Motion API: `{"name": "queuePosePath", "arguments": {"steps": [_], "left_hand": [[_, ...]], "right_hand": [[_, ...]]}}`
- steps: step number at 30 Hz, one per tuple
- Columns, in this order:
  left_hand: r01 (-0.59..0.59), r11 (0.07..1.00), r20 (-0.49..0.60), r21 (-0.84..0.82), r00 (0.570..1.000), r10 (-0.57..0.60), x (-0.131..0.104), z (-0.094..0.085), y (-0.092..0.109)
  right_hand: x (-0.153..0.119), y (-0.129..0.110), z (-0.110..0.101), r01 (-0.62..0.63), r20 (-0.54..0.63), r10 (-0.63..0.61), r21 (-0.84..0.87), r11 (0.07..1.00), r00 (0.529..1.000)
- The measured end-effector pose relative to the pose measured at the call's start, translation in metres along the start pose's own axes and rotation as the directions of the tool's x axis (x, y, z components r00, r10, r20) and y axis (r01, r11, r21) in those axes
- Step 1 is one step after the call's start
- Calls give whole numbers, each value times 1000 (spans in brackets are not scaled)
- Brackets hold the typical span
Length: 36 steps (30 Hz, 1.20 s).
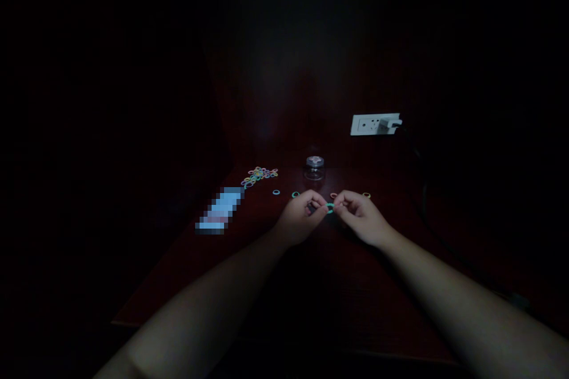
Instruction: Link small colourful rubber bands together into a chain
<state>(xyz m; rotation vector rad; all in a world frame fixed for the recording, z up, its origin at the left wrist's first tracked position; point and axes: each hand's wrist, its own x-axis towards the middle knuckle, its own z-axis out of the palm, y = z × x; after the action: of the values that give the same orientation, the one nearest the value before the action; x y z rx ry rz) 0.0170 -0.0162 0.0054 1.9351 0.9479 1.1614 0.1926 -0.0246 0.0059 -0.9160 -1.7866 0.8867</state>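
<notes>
A small green ring [329, 208] is pinched between my two hands, over the dark red table. My left hand [302, 216] grips its left side between thumb and fingers. On the ring's right side, my right hand [361, 216] holds it the same way. Just beyond the hands lie a blue ring [276, 192], a teal ring [296, 194], a red ring [333, 195] and a yellow ring [367, 195], spaced apart in a row. A pile of coloured rings [260, 175] rests farther back on the left.
Behind the hands stands a clear lidded jar [315, 169]. A blurred-out, bright phone-like object [221, 211] lies at the left. On the back wall is a white socket panel [367, 125] with a plug [391, 124]; a dark cable runs down the right side.
</notes>
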Motion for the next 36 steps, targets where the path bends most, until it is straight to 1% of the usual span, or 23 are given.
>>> {"name": "queuePosePath", "arguments": {"steps": [8, 15, 29, 36], "left_hand": [[-3, 998, 15, -55, 1000, 4, 0, 0, -3], [-22, 999, 27, -43, 999, 24, 0, 1, -6], [-23, 1000, -5, -20, 1000, 22, 1, 2, -7], [-13, 1000, -14, -1, 1000, 13, 1, 2, -5]], "right_hand": [[1, 0, 0, 11, -21, -11, -24, 1000, 1000], [1, -1, 1, -15, -21, 15, -23, 1000, 1000], [1, -1, 1, -33, 4, 33, 8, 999, 999], [0, -5, 2, -36, 10, 36, -6, 999, 999]]}}
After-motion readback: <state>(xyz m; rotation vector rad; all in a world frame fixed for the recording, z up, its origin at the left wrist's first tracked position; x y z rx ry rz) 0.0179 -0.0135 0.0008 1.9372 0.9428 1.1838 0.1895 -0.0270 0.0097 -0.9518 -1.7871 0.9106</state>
